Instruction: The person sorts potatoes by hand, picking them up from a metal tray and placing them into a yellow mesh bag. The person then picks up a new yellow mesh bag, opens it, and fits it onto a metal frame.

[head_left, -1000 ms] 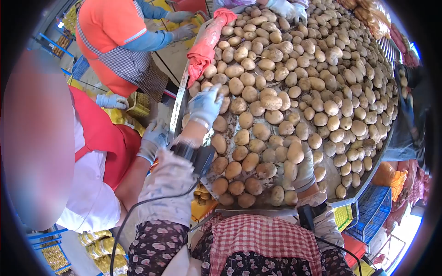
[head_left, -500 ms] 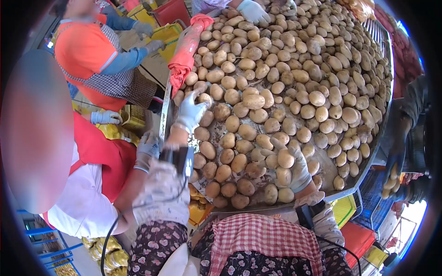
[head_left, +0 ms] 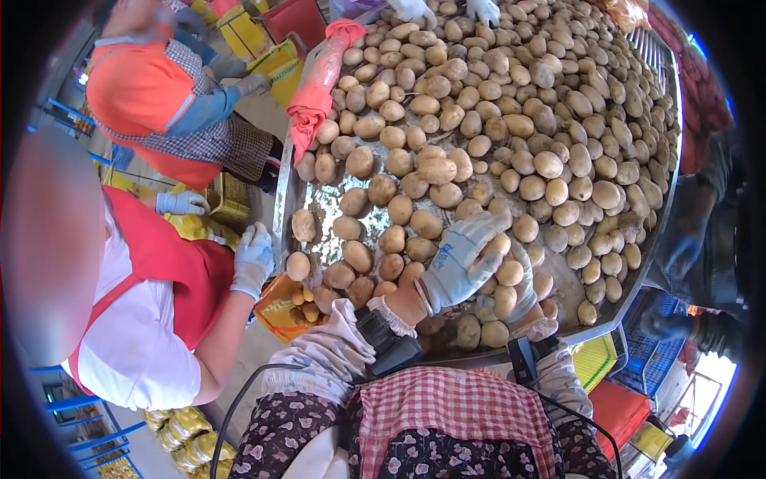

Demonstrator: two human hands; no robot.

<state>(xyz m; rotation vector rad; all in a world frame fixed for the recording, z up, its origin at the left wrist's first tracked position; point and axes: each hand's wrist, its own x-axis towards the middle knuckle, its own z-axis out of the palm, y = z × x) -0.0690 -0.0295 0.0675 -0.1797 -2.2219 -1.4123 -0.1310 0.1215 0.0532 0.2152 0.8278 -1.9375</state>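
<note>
My left hand, in a pale glove, reaches across to the right over the near part of the metal table. Its fingers curl around a potato. Right beside it, partly hidden behind the left hand, my gloved right hand is closed about another potato resting against its palm. The two hands nearly touch. Loose potatoes lie below them, among them a pale potato near the table's front edge.
A large heap of potatoes covers the metal table. A red cloth wraps its left rim. Co-workers stand at left, one with a gloved hand near the rim. An orange crate holds small potatoes; a yellow crate sits right.
My left hand has moved from the table's left side to beside my right hand and now holds a potato. Several potatoes at left have shifted toward the rim. A co-worker's hands at the top moved.
</note>
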